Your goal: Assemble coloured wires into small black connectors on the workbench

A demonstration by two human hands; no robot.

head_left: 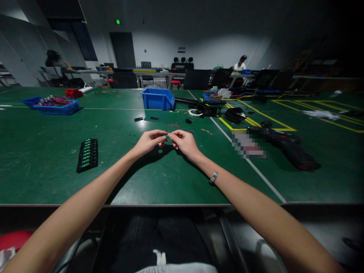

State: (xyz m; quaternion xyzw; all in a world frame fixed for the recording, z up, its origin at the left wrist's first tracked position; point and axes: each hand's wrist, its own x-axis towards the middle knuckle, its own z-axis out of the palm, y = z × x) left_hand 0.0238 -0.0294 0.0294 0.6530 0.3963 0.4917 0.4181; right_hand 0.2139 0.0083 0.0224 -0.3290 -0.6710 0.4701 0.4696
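My left hand (149, 144) and right hand (185, 144) pinched a green piece (167, 137) between them — neither hand nearer, its long axis unclear to me — while the rack (95, 152) lay left of my grip.

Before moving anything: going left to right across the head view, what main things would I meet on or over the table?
Blue bin of red parts, black rack, left hand, small green piece, right hand, black pistol-shaped tool.

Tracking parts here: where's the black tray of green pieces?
In the head view, the black tray lies on the green table, left of the left hand.
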